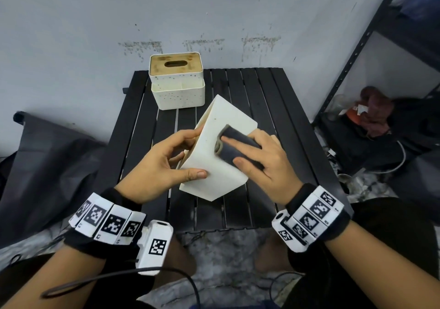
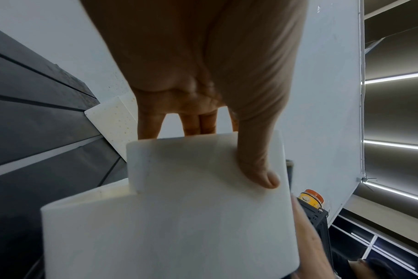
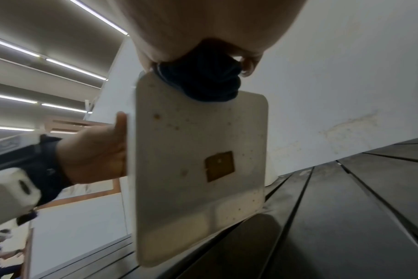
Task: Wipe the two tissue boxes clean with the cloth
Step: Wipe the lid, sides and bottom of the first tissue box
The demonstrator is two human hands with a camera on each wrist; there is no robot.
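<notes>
Box in hand: I have the plain white tissue box [image 1: 214, 156] lifted off the black slatted table [image 1: 273, 108] and tilted, one broad side turned up toward me.
Left hand: my left hand [image 1: 157, 163] grasps the box at its near-left end, thumb lying across the upper face and fingers curled round the far side.
Right hand: my right hand [image 1: 264, 163] presses the folded dark cloth [image 1: 235, 146] flat against the upper face, fingers over the top and thumb pinning it from below.
Done so far: the face under the cloth looks mostly clean in the head view, with only a faint speck near its far corner.
Still dirty: the right wrist view shows the underside [image 3: 200, 169] dotted with brown spots and carrying a brown square patch, so I judge this box is only partly wiped.
Second box: the speckled tissue box with the wooden lid [image 1: 177, 82] stands at the back of the table, well apart from my hands, spots showing on its walls; I judge it not yet wiped.
Progress: roughly the first half, with most surfaces left.
</notes>
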